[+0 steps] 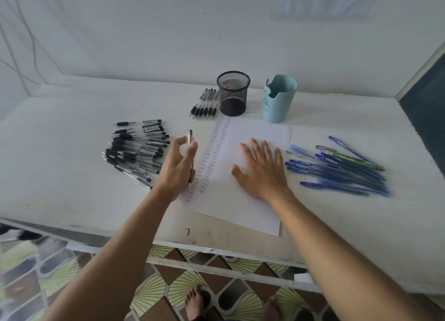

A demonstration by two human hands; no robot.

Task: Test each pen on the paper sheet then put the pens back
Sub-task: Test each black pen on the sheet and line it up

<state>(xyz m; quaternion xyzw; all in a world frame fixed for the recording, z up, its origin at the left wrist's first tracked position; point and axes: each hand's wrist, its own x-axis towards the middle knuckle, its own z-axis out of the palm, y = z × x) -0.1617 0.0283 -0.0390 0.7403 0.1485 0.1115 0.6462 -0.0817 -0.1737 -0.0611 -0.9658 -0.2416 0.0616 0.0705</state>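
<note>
Pinches pen [190, 136] in left hand [178, 166] over paper sheet [240, 207] edge; presses right hand [262, 169] flat on it. Flanked by black pens [137, 149], blue pens [342, 169]; mesh cup [233, 93], blue holder [279, 99] behind.

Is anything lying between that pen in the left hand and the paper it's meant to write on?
Nothing visible. The left hand holds the pen over the left edge of the paper sheet; the right hand lies flat further right, beside the written columns.

Black wire-mesh cup [233, 93], metal by the look of it; pale blue cup [279, 101] smooth matt plastic. The paper sheet [240, 207] is plain matt white, the black pens [134, 152] show clear glossy barrels, blue pens [344, 174] translucent plastic; table [72, 188] painted, scuffed
</note>
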